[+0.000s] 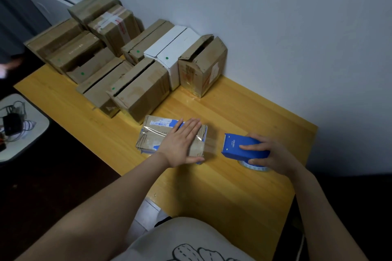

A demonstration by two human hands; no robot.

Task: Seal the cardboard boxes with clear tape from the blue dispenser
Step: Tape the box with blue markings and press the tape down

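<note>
A small flat cardboard box [151, 133] with a blue-printed label lies on the yellow wooden table [212, 193]. My left hand [182, 144] presses flat on its top with straight fingers. A strip of clear tape [210, 144] runs across the box and hangs past its right end toward the blue dispenser [239, 146]. My right hand [269, 152] grips the dispenser just right of the box, low over the table, with the tape roll showing beneath it.
Several cardboard boxes [135, 89] and a white box [171, 53] stand in rows along the wall at the back left, some with open flaps. A grey stool [34, 131] with cables and a black device is left of the table.
</note>
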